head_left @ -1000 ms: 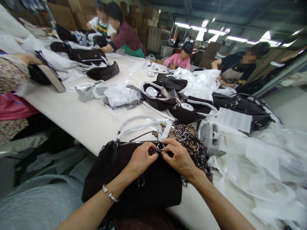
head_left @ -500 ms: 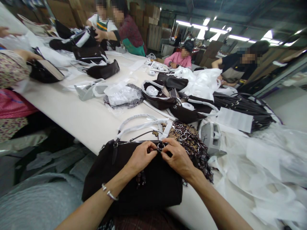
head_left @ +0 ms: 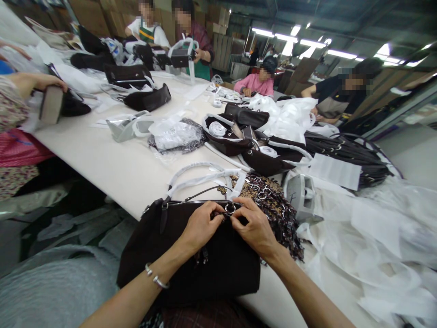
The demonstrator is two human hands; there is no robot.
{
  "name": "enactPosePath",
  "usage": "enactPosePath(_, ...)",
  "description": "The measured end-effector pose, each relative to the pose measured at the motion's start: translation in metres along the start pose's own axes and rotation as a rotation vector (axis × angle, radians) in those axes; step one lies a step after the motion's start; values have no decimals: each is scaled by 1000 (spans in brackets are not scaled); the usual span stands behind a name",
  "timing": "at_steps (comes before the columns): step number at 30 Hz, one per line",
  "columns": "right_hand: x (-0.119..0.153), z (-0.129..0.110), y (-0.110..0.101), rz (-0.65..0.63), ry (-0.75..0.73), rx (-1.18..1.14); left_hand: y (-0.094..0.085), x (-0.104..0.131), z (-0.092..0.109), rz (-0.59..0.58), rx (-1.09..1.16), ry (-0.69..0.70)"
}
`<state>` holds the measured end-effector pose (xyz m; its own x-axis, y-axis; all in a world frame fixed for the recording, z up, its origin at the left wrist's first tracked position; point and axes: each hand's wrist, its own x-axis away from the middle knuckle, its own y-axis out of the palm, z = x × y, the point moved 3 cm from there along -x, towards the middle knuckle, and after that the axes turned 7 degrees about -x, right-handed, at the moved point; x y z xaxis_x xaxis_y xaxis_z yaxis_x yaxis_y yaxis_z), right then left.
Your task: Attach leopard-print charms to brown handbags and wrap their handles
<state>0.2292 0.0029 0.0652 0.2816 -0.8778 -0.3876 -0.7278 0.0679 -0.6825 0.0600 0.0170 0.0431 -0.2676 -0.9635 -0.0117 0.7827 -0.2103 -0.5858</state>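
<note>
both pinches nearly closed: left hand (head_left: 204, 226) on dark strip (head_left: 224, 214), right hand (head_left: 254, 224) on silver ring (head_left: 230, 212); best steady the ring.

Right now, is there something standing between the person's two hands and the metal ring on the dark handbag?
Nothing visible does. The left hand and right hand meet at the metal ring, near the handbag's top edge. The white-wrapped handles are beyond it, outside the hands' way.
</note>
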Motion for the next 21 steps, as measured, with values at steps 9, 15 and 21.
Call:
enactPosePath(9, 3, -2, 3, 20, 0, 16, 0, -1, 0, 3, -25, 33)
enactPosePath(15, 0, -5, 3, 45, 4, 18, -1, -6, -4, 30, 27, 24)
enactPosePath(21, 1, -4, 4, 52, 3, 15, 1, -9, -8, -77, 129, -56)
